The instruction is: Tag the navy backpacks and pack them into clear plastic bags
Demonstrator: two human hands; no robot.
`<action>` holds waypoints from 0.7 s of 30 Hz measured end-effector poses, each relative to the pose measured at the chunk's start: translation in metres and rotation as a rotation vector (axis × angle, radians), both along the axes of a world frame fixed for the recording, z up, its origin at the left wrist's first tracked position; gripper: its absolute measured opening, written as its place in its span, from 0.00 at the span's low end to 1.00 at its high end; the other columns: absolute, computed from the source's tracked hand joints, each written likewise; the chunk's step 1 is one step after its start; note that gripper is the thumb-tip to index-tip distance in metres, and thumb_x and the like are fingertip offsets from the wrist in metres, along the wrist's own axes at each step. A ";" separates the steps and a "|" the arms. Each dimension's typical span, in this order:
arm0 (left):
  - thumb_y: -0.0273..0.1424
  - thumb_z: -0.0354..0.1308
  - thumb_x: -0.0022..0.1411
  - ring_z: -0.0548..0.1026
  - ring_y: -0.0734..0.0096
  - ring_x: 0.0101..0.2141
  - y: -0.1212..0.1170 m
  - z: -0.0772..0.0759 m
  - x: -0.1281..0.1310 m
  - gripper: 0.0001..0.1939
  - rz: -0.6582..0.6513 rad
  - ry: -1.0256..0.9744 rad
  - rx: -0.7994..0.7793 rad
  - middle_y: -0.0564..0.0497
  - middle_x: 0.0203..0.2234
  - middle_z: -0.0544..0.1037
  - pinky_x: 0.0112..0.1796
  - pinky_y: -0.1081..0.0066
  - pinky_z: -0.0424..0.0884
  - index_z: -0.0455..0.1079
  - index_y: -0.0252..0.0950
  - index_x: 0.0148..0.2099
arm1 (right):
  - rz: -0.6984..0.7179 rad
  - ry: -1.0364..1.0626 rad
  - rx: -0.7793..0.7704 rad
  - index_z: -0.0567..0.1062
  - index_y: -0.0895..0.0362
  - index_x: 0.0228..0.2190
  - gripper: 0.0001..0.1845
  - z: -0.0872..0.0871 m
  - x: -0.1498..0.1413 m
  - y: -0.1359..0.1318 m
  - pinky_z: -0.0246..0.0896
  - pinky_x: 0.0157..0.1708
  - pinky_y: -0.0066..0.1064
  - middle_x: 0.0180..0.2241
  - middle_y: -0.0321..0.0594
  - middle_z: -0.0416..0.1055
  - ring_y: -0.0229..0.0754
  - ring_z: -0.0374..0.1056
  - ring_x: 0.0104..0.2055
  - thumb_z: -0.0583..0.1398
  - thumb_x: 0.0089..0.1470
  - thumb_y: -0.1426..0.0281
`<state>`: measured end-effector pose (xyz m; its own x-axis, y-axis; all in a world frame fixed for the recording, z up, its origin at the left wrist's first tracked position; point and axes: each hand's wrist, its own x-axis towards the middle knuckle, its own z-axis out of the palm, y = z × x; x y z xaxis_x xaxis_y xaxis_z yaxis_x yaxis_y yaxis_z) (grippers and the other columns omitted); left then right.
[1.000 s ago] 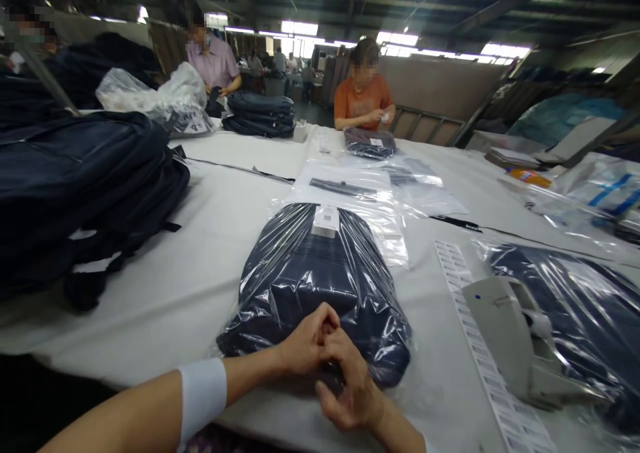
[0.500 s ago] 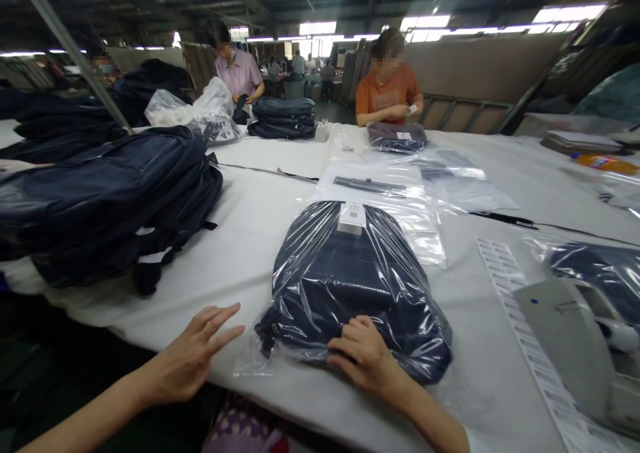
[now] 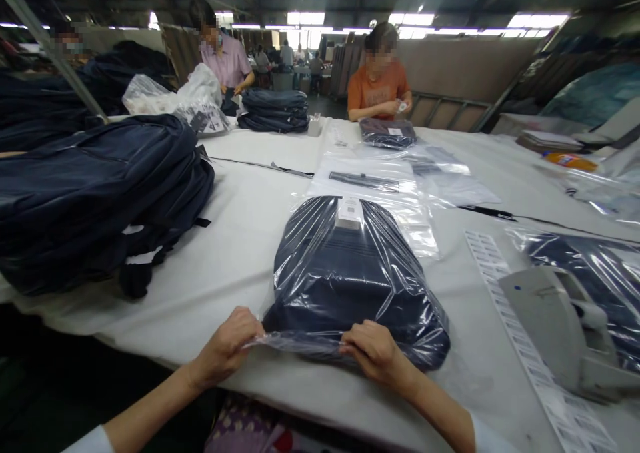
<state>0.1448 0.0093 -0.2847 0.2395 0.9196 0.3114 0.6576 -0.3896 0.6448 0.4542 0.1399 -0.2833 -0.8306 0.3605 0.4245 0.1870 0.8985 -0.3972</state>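
Observation:
A dark navy backpack [image 3: 345, 259] lies in front of me inside a clear plastic bag [image 3: 295, 341], with a white tag [image 3: 351, 211] at its top. My left hand [image 3: 229, 343] is closed on the bag's near left edge, just off the backpack's corner. Farther right along the same edge, my right hand [image 3: 373, 347] grips the plastic with fingers curled. Between both hands the film is drawn out in a folded strip. The fingertips are partly hidden in the plastic.
A pile of navy backpacks [image 3: 100, 193] stands at left. Flat clear bags [image 3: 367, 176] lie beyond the bagged backpack. At right are a label strip [image 3: 530, 346], a grey tape dispenser [image 3: 555, 333] and another bagged item [image 3: 590, 273]. Two people [image 3: 381, 83] work across the white table [image 3: 240, 239].
My left hand was open and apart from the bag; it has moved right and closed on its edge. My right hand still grips the plastic, and the film between the hands is now stretched.

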 end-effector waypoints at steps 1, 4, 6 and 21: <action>0.30 0.44 0.68 0.69 0.70 0.32 -0.002 -0.004 0.002 0.13 0.082 -0.136 -0.107 0.50 0.28 0.72 0.37 0.68 0.65 0.68 0.36 0.35 | 0.001 -0.007 0.002 0.70 0.57 0.31 0.10 0.000 0.000 -0.001 0.51 0.27 0.30 0.24 0.36 0.73 0.34 0.64 0.24 0.53 0.63 0.69; 0.37 0.45 0.68 0.66 0.72 0.27 -0.003 -0.013 0.011 0.17 0.278 -0.444 -0.360 0.53 0.24 0.68 0.31 0.73 0.63 0.67 0.36 0.30 | 0.010 -0.028 -0.016 0.70 0.57 0.32 0.12 0.001 0.001 -0.002 0.52 0.28 0.30 0.26 0.36 0.74 0.34 0.67 0.25 0.51 0.64 0.68; 0.41 0.47 0.66 0.64 0.73 0.26 -0.002 -0.015 0.015 0.18 0.344 -0.562 -0.425 0.54 0.22 0.66 0.30 0.74 0.62 0.66 0.36 0.29 | 0.008 -0.034 -0.037 0.71 0.57 0.34 0.13 0.003 0.000 -0.003 0.52 0.27 0.30 0.24 0.35 0.74 0.34 0.66 0.23 0.52 0.64 0.63; 0.48 0.45 0.65 0.57 0.75 0.19 -0.019 -0.027 -0.019 0.23 0.788 -0.656 -0.274 0.58 0.15 0.57 0.23 0.74 0.59 0.54 0.39 0.23 | -0.030 -0.089 -0.070 0.72 0.56 0.29 0.13 0.007 0.000 -0.002 0.53 0.28 0.29 0.23 0.34 0.74 0.33 0.65 0.21 0.52 0.63 0.69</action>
